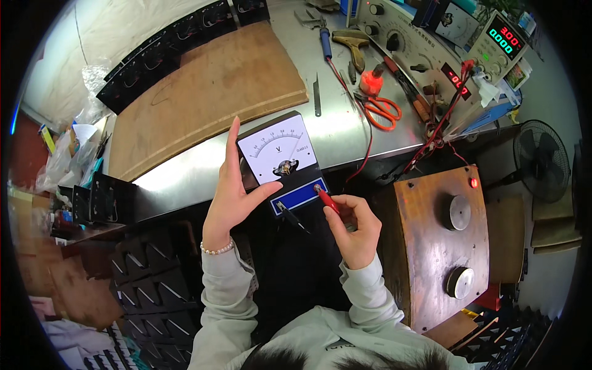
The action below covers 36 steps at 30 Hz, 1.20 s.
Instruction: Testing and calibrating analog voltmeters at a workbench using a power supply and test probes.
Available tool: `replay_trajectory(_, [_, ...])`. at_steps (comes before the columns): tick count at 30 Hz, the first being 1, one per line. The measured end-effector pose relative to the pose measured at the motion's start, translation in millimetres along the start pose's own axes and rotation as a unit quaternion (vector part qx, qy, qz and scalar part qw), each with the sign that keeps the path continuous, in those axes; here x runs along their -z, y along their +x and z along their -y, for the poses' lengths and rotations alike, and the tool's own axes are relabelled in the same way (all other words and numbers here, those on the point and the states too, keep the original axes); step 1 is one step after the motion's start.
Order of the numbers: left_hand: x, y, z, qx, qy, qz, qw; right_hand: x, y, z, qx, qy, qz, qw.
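Observation:
An analog panel voltmeter [279,147] with a white dial, black case and blue lower panel is tilted in front of me at the bench edge. My left hand [233,194] grips its left side, thumb across the lower front and a finger stretched along the edge. Between the thumb and fingers of my right hand [357,231] is a red alligator clip [327,198], its metal jaws at the right of the blue panel. A black alligator clip [290,214] sits at the panel's left, its lead trailing down. The works show through an opening under the dial.
A wooden board [209,92] lies on the metal bench [333,139]. Tweezers [317,95], orange-handled scissors [382,114] and a soldering iron [325,43] lie farther back. A power supply [496,46] stands far right, above a wooden box with two metal knobs [459,213]. Black meter cases [148,265] stack at lower left.

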<state>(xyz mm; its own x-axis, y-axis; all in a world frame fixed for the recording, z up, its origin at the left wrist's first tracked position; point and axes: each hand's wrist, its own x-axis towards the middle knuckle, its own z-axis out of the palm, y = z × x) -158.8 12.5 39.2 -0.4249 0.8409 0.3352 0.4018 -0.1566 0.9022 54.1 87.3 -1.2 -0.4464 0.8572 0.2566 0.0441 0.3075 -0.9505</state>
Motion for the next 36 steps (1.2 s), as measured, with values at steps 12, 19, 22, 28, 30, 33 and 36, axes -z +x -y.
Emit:
replay_trajectory(12, [-9,-14,3,0.031,-0.031,-0.015,0.999,-1,-3,-1,-0.004,-0.012,-0.008,1.000])
replay_trajectory(19, [-7,-5,-1,0.024,-0.022,0.005,0.999,-4,9,1,0.031,-0.043,-0.023,0.998])
replay_trajectory(22, [-5,-1,1,0.004,-0.023,0.006,1.000,8,11,6,0.125,-0.069,0.017,0.990])
replay_trajectory(28, [-5,-5,7,0.003,0.007,-0.004,1.000,27,-26,30,-0.095,0.121,0.043,0.987])
replay_trajectory(30, [-5,-5,7,0.013,-0.011,-0.005,1.000,11,-24,29,-0.098,0.037,0.097,0.990])
replay_trajectory(33, [-5,-4,5,-0.030,0.004,0.001,1.000,-20,-16,28,0.005,-0.036,0.092,0.995])
replay_trajectory(36, [-4,-4,3,0.037,-0.074,-0.004,0.997,-30,-10,28,0.058,-0.066,0.057,0.994])
